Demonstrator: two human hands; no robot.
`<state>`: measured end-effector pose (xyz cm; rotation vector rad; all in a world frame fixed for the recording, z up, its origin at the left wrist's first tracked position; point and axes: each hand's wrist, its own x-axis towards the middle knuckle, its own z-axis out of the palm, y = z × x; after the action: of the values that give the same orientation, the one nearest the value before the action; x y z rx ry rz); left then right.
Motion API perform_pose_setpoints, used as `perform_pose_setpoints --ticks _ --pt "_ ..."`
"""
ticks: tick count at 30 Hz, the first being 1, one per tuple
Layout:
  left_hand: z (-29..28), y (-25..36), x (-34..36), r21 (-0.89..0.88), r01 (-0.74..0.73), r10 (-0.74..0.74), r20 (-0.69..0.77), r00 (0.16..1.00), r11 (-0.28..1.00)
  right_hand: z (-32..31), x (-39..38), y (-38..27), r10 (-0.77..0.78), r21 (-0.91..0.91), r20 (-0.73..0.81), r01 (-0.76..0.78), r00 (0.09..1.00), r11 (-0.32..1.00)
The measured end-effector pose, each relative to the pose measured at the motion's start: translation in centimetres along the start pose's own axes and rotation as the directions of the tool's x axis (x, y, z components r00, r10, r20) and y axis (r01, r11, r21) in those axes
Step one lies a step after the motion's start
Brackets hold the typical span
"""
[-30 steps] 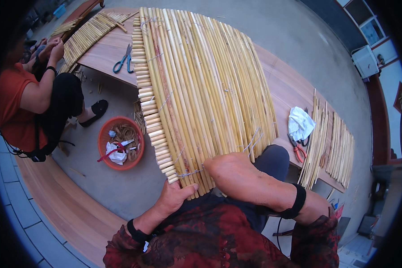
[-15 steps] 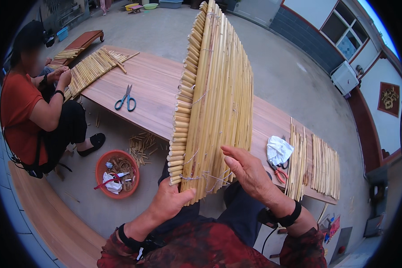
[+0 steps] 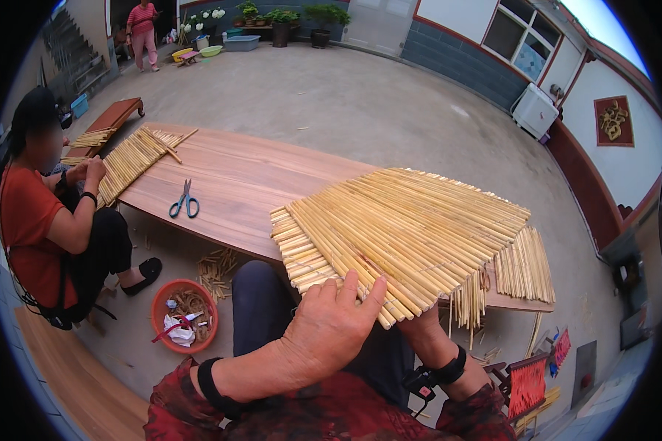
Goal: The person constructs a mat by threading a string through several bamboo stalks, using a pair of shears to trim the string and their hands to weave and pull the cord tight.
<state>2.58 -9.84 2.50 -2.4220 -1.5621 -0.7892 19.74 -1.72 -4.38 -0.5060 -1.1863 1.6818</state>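
Observation:
A large mat of pale yellow reed rods (image 3: 412, 228), tied with thin string, lies tilted nearly flat above my lap and over the table's right part, short rod ends along its left side. My left hand (image 3: 332, 323) grips the near edge, fingers bent over the top, thumb out of sight. My right hand (image 3: 428, 339) is under the near right edge, its fingers hidden. Loose rods (image 3: 467, 309) and a smaller row of rods (image 3: 529, 272) show beyond the mat. Teal-handled scissors (image 3: 184, 204) rest on the wooden table (image 3: 228, 162) to the left.
A co-worker in orange (image 3: 33, 242) sits left, hands at another rod mat (image 3: 129, 169). An orange basin (image 3: 157, 312) of scraps and a wooden bench (image 3: 73, 367) are low left. A red-seated folding chair (image 3: 526, 386) stands right. A person in pink (image 3: 142, 40) stands behind.
The mat has swung down from steeply raised to nearly flat, toward the right. My left hand has turned onto its top; my right hand has gone underneath. The view has lifted toward the courtyard.

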Motion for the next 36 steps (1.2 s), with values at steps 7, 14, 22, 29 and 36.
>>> perform_pose_setpoints --ticks 7,14,22,29,36 --pt "1.7 0.0 -1.5 -0.319 0.02 0.059 0.236 0.97 0.948 -2.2 -2.1 2.4 0.261 0.504 -0.25 -0.105 0.932 0.858" --pt "3.2 -5.1 -3.1 -0.469 -0.024 0.16 0.254 0.954 0.883 -3.2 -3.8 2.1 0.295 0.513 -0.211 -0.152 0.932 0.845" --pt "8.5 -6.1 0.2 -0.472 -0.142 0.294 0.265 0.918 0.87 -3.2 -4.2 1.3 0.382 0.665 -0.172 -0.179 0.908 0.725" --pt "9.2 -6.2 0.2 -0.552 -0.184 0.23 0.015 0.973 0.814 -4.1 -6.0 2.0 0.02 -0.752 -0.093 -0.083 0.995 0.653" --pt "9.0 -5.7 1.0 -0.53 -0.267 0.239 -0.122 0.963 0.805 -2.7 -5.9 2.1 0.205 -0.589 -0.158 -0.259 0.966 0.766"
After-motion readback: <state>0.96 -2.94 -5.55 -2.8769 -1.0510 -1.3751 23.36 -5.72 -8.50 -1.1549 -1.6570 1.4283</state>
